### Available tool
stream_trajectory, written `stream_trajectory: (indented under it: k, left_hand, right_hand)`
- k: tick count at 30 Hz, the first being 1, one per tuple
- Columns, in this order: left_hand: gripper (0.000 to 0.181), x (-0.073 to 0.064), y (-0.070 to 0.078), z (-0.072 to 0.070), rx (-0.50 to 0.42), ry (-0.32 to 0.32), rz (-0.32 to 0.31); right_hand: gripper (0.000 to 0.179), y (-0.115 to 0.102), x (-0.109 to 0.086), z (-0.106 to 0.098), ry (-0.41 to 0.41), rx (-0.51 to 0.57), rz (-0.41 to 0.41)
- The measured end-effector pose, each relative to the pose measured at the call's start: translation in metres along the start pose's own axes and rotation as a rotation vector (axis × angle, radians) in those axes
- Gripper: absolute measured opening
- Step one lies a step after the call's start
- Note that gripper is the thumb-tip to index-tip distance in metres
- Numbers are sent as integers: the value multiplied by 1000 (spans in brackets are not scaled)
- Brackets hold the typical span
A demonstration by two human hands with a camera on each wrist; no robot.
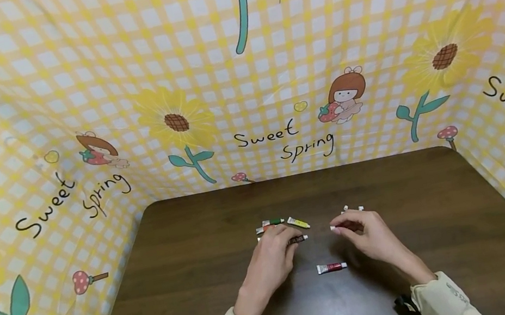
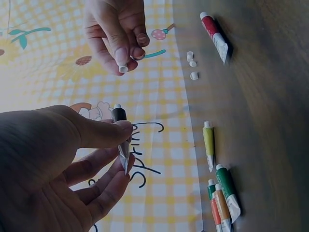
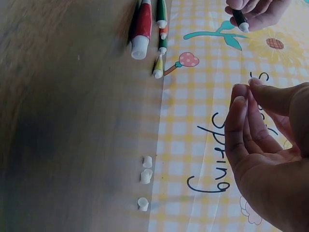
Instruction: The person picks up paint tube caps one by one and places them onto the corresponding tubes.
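Observation:
My left hand (image 1: 269,262) pinches a small black paint tube (image 2: 119,116) between thumb and fingers, its white end pointing away from the palm. Across from it, the right hand (image 1: 369,235) holds a small white cap (image 2: 123,69) at the tips of thumb and fingers. A gap separates the cap from the tube. In the right wrist view the fingers hide most of the cap. Nearer the front, between the hands, lies a dark red paint tube (image 1: 331,267). A yellow paint tube (image 1: 298,222) lies just beyond the left hand.
Green (image 2: 228,188), brown (image 2: 222,203) and orange-red (image 2: 216,212) tubes lie grouped behind the left hand. Loose white caps (image 3: 146,176) sit on the dark wooden table (image 1: 184,229) beyond the right hand. A yellow checked cloth (image 1: 261,84) surrounds the table's back and sides.

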State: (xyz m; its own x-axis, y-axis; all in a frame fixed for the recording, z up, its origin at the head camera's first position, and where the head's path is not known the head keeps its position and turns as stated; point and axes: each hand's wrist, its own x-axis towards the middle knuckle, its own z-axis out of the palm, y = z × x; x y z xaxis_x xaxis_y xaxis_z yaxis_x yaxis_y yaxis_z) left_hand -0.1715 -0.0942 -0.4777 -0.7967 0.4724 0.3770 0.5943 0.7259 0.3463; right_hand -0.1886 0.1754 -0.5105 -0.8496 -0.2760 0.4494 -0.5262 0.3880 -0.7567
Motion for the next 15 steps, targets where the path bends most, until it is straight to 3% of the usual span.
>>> stream_trajectory:
  k: [15]
  left_hand:
    - [21,0,7,-2,19,10,28]
  right_hand:
    - [13,-9,1,4,-16,39,-7]
